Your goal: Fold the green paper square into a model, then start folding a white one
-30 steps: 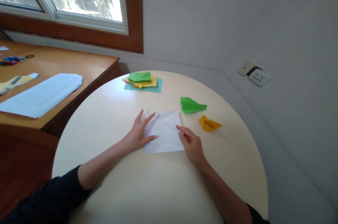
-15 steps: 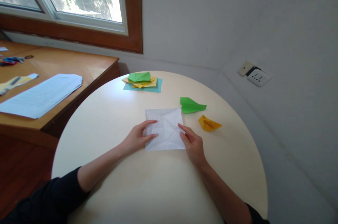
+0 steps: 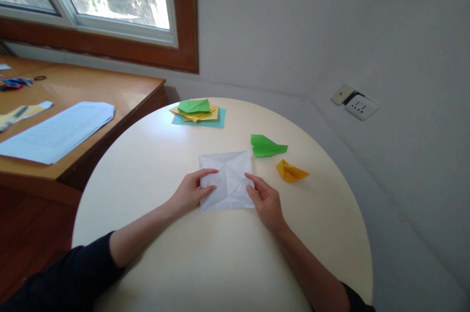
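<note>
A creased white square of paper (image 3: 227,175) lies flat on the round cream table (image 3: 220,263). My left hand (image 3: 191,191) grips its left edge, thumb on top and fingers curled at the near left corner. My right hand (image 3: 266,202) holds the right edge near the near right corner, fingertips on the sheet. Just beyond the sheet to the right lie a folded green paper shape (image 3: 266,146) and a folded orange paper shape (image 3: 291,172).
A stack of coloured papers (image 3: 198,112), green on yellow on teal, sits at the table's far edge. To the left stands a wooden desk (image 3: 91,91) with white printed sheets (image 3: 58,131). A wall socket (image 3: 358,105) is on the right wall.
My left hand went from lying flat with spread fingers on the sheet to pinching its left edge. The sheet shifted slightly away from me and to the left.
</note>
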The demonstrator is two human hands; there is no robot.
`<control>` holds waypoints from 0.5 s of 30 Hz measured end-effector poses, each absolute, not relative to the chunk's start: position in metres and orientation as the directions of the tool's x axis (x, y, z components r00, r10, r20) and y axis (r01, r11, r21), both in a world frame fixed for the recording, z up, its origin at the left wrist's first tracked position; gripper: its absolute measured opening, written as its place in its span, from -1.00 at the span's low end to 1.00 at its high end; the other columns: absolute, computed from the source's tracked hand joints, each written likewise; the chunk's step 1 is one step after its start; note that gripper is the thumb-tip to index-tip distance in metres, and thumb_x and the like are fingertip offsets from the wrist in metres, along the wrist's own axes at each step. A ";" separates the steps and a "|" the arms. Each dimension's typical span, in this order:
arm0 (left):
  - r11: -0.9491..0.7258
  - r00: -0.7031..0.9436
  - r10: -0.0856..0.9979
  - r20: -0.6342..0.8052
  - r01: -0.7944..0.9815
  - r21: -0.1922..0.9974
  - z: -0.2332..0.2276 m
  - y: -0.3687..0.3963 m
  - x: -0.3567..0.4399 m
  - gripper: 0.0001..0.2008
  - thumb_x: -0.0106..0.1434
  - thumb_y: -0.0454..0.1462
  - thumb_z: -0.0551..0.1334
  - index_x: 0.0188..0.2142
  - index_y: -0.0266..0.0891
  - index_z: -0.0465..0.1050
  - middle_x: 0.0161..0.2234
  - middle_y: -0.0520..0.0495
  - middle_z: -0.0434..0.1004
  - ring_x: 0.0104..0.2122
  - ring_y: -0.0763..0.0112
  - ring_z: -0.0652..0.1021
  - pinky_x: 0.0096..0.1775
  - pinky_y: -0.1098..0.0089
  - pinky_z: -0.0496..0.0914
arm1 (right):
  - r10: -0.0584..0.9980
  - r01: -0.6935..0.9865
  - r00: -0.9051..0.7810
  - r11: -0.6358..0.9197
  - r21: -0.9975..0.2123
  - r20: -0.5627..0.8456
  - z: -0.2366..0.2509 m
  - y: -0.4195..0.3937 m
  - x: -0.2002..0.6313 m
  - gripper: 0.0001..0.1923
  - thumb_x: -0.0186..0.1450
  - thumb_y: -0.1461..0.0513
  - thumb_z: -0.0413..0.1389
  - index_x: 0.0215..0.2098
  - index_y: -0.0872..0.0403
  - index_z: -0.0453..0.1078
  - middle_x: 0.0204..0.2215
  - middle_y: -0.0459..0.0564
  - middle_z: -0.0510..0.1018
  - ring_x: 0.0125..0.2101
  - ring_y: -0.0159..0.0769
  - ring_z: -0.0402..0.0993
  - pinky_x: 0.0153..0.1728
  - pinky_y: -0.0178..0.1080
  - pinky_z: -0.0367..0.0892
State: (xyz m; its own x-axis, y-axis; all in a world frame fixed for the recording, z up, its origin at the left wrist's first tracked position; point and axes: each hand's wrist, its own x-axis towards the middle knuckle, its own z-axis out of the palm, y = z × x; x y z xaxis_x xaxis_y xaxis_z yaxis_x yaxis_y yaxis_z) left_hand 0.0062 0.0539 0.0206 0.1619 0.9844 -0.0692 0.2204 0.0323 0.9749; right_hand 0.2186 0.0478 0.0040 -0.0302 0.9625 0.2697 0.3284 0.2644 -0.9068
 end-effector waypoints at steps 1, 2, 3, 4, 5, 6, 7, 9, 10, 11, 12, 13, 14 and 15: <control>0.030 0.166 0.984 -0.069 0.223 0.974 0.021 0.054 0.006 -0.52 0.00 -0.15 0.28 -0.08 -0.31 0.41 -0.39 -0.06 0.49 -0.48 0.41 0.44 -0.44 0.44 0.34 | 0.962 0.327 -0.037 0.267 -0.906 0.270 0.005 0.048 0.218 -0.68 0.18 0.19 0.07 -0.10 0.05 0.43 -0.13 0.04 0.54 -0.16 -0.20 0.47 -0.14 -0.14 0.37; 0.025 0.168 0.984 -0.065 0.227 0.974 0.021 0.054 0.006 -0.53 0.01 -0.16 0.28 -0.08 -0.31 0.42 -0.38 -0.06 0.49 -0.48 0.42 0.43 -0.44 0.44 0.34 | 0.962 0.324 -0.047 0.269 -0.907 0.269 0.006 0.047 0.217 -0.68 0.18 0.20 0.07 -0.10 0.04 0.43 -0.13 0.04 0.54 -0.16 -0.20 0.47 -0.12 -0.13 0.37; 0.018 0.169 0.984 -0.058 0.231 0.973 0.021 0.054 0.006 -0.53 0.01 -0.16 0.28 -0.08 -0.31 0.42 -0.37 -0.06 0.50 -0.48 0.42 0.43 -0.44 0.44 0.33 | 0.962 0.317 -0.057 0.270 -0.909 0.266 0.007 0.047 0.217 -0.68 0.18 0.20 0.07 -0.10 0.04 0.44 -0.13 0.03 0.54 -0.15 -0.20 0.47 -0.12 -0.13 0.37; 0.010 0.170 0.984 -0.051 0.234 0.972 0.021 0.054 0.006 -0.54 0.01 -0.16 0.28 -0.09 -0.31 0.42 -0.36 -0.07 0.50 -0.48 0.42 0.43 -0.43 0.44 0.33 | 0.963 0.309 -0.066 0.270 -0.912 0.263 0.008 0.047 0.216 -0.68 0.18 0.20 0.07 -0.10 0.04 0.44 -0.13 0.03 0.54 -0.15 -0.20 0.47 -0.11 -0.13 0.37; 0.001 0.169 0.985 -0.042 0.235 0.972 0.021 0.054 0.006 -0.54 0.01 -0.16 0.28 -0.09 -0.31 0.42 -0.34 -0.08 0.50 -0.47 0.42 0.43 -0.43 0.45 0.33 | 0.964 0.304 -0.076 0.267 -0.914 0.256 0.008 0.046 0.216 -0.68 0.18 0.20 0.07 -0.10 0.04 0.44 -0.13 0.03 0.54 -0.15 -0.20 0.47 -0.12 -0.13 0.38; -0.006 0.166 0.985 -0.034 0.234 0.972 0.021 0.054 0.006 -0.55 0.01 -0.16 0.28 -0.10 -0.31 0.43 -0.33 -0.08 0.50 -0.47 0.42 0.43 -0.43 0.45 0.33 | 0.965 0.302 -0.083 0.263 -0.916 0.250 0.009 0.046 0.215 -0.67 0.17 0.19 0.08 -0.10 0.04 0.44 -0.13 0.03 0.54 -0.15 -0.20 0.48 -0.12 -0.14 0.38; -0.008 0.164 0.986 -0.030 0.230 0.973 0.021 0.054 0.006 -0.55 0.01 -0.16 0.28 -0.10 -0.31 0.43 -0.33 -0.08 0.50 -0.46 0.42 0.43 -0.42 0.45 0.34 | 0.966 0.301 -0.086 0.259 -0.918 0.244 0.010 0.046 0.215 -0.67 0.17 0.19 0.08 -0.10 0.05 0.44 -0.13 0.04 0.54 -0.15 -0.20 0.48 -0.12 -0.14 0.38; 0.001 0.165 0.986 -0.036 0.210 0.978 0.021 0.054 0.006 -0.54 0.01 -0.16 0.28 -0.10 -0.32 0.42 -0.33 -0.08 0.50 -0.44 0.41 0.44 -0.40 0.44 0.35 | 0.968 0.302 -0.084 0.250 -0.920 0.235 0.010 0.046 0.215 -0.67 0.17 0.19 0.08 -0.10 0.07 0.45 -0.13 0.05 0.54 -0.15 -0.19 0.48 -0.11 -0.14 0.38; 0.009 0.165 0.985 -0.042 0.197 0.980 0.021 0.054 0.006 -0.54 0.01 -0.16 0.28 -0.09 -0.31 0.42 -0.33 -0.08 0.50 -0.44 0.40 0.45 -0.39 0.43 0.35 | 0.969 0.301 -0.082 0.245 -0.922 0.231 0.010 0.046 0.215 -0.67 0.17 0.19 0.08 -0.10 0.07 0.45 -0.13 0.06 0.54 -0.14 -0.18 0.48 -0.11 -0.14 0.38; 0.017 0.164 0.985 -0.047 0.184 0.983 0.020 0.054 0.006 -0.54 0.00 -0.16 0.28 -0.09 -0.31 0.42 -0.33 -0.08 0.50 -0.44 0.40 0.45 -0.39 0.43 0.35 | 0.970 0.297 -0.078 0.241 -0.924 0.228 0.011 0.046 0.215 -0.67 0.16 0.19 0.08 -0.11 0.07 0.45 -0.13 0.06 0.55 -0.14 -0.18 0.48 -0.11 -0.13 0.38; 0.022 0.166 0.985 -0.051 0.173 0.985 0.020 0.054 0.006 -0.54 0.00 -0.17 0.28 -0.09 -0.31 0.42 -0.33 -0.07 0.50 -0.44 0.41 0.45 -0.39 0.43 0.35 | 0.972 0.291 -0.073 0.236 -0.927 0.225 0.011 0.046 0.216 -0.67 0.16 0.19 0.08 -0.11 0.07 0.46 -0.14 0.05 0.55 -0.14 -0.17 0.48 -0.11 -0.12 0.38; 0.023 0.165 0.985 -0.051 0.166 0.986 0.019 0.054 0.006 -0.54 0.00 -0.17 0.28 -0.09 -0.31 0.42 -0.32 -0.07 0.50 -0.43 0.41 0.45 -0.39 0.44 0.35 | 0.973 0.285 -0.068 0.230 -0.930 0.220 0.011 0.046 0.216 -0.67 0.16 0.19 0.08 -0.12 0.07 0.46 -0.14 0.05 0.55 -0.15 -0.17 0.48 -0.12 -0.12 0.38; 0.019 0.163 0.985 -0.046 0.164 0.986 0.019 0.054 0.006 -0.55 0.00 -0.18 0.28 -0.10 -0.31 0.42 -0.32 -0.07 0.50 -0.44 0.42 0.44 -0.39 0.44 0.35 | 0.975 0.280 -0.063 0.224 -0.934 0.214 0.011 0.046 0.216 -0.67 0.16 0.19 0.08 -0.12 0.06 0.46 -0.14 0.04 0.55 -0.16 -0.17 0.48 -0.12 -0.12 0.38; 0.016 0.160 0.986 -0.043 0.165 0.986 0.018 0.055 0.006 -0.55 0.00 -0.18 0.29 -0.10 -0.31 0.43 -0.33 -0.07 0.49 -0.45 0.43 0.44 -0.40 0.45 0.34 | 0.977 0.275 -0.059 0.215 -0.937 0.207 0.011 0.046 0.216 -0.67 0.16 0.18 0.08 -0.12 0.06 0.46 -0.15 0.04 0.56 -0.17 -0.17 0.49 -0.13 -0.12 0.38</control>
State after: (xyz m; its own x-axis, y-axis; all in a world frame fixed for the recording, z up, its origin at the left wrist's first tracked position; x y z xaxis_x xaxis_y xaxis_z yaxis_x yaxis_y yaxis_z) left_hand 0.0061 0.0546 0.0181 0.1603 0.9861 -0.0429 0.1647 0.0161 0.9862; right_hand 0.2162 0.0458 0.0107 -0.0595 0.9766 0.2066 0.2754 0.2150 -0.9370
